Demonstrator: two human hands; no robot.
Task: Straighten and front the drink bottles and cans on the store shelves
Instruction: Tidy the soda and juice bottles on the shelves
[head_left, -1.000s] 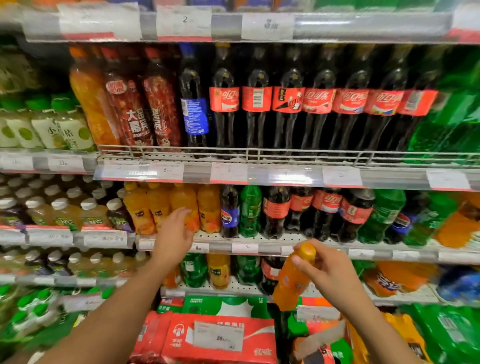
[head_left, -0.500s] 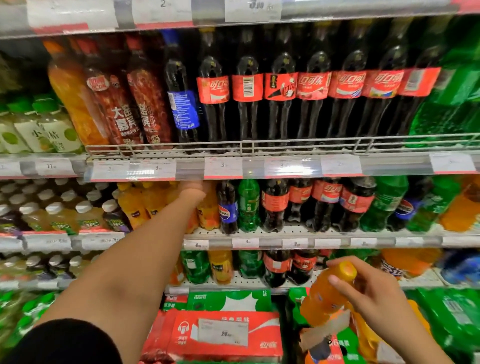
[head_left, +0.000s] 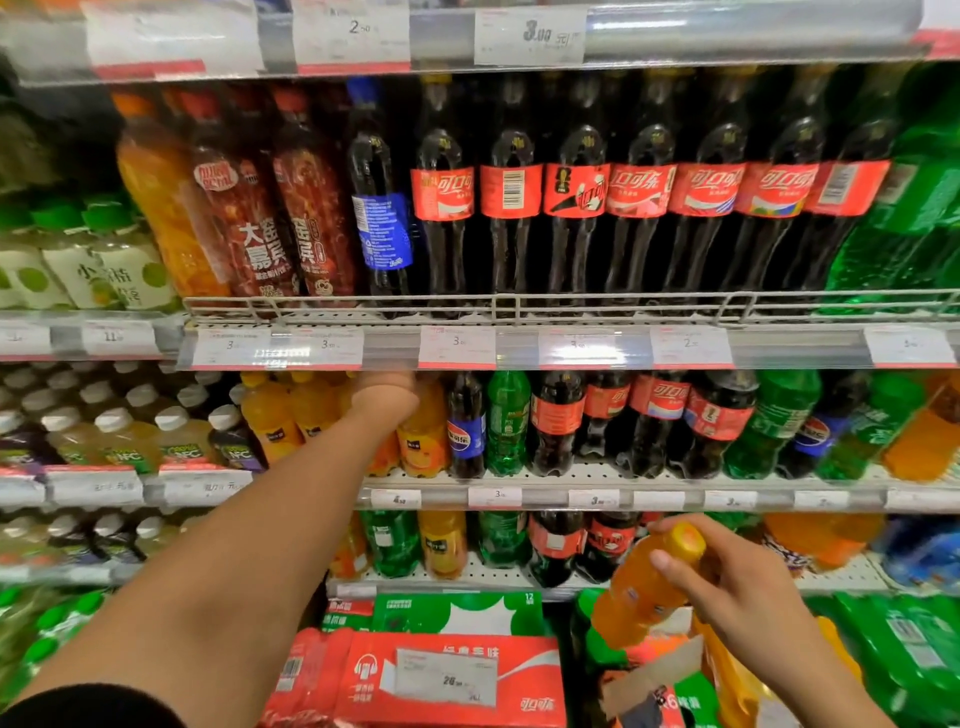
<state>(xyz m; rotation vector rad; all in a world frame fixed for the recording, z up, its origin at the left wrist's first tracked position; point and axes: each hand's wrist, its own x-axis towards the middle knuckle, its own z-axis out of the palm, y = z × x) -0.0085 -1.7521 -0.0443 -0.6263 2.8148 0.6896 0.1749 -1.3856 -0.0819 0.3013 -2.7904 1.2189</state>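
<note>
Store shelving (head_left: 571, 345) fills the whole wall ahead, tier over tier, each edge lined with price tags (head_left: 456, 347). Tall cola bottles (head_left: 644, 208) stand in a row on the tier above the left hand (head_left: 387, 392), which reaches deep into the middle shelf among the orange juice bottles (head_left: 270, 421). Its fingers are hidden behind the shelf lip and the bottles, so I cannot tell whether they grip anything or lie spread. Just right of that hand stand a small blue-labelled cola (head_left: 466, 426), a green soda bottle (head_left: 508, 421) and several red-labelled colas (head_left: 660, 415).

Lower down and well apart from the left hand, the right hand (head_left: 727, 587) holds an orange drink bottle (head_left: 641, 592) off the shelves, tilted with its yellow cap toward the upper right. The fingers curl round its neck and shoulder, the thumb across the front. Beneath both hands, red multipacks (head_left: 447, 675) and a green one (head_left: 457, 613) are stacked at the bottom.
</note>
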